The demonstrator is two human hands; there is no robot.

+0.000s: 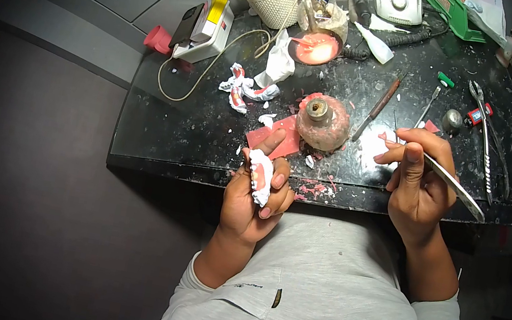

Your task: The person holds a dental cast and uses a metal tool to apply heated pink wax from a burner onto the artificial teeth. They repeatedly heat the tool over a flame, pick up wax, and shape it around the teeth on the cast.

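My left hand (257,191) is closed around a white plaster dental model (259,176) with pink wax and tooth shapes along it. The index finger points up, away from the model. My right hand (423,183) grips a slim metal hand tool (454,185) like a pen, its broad end sticking out to the lower right. Fingers partly hide the tool's working end. Between the hands, beyond them, stands a wax-spattered spirit burner (322,124) with a metal neck. A pink wax sheet (274,134) lies beside it, near my left fingertips.
More plaster models (241,89) lie at the left. Behind the burner sits a pan of pink wax (317,47). A brown-handled knife (378,106), a small metal cup (452,121) and long pliers (482,138) lie rightward. Wax scraps (316,190) litter the bench's front edge.
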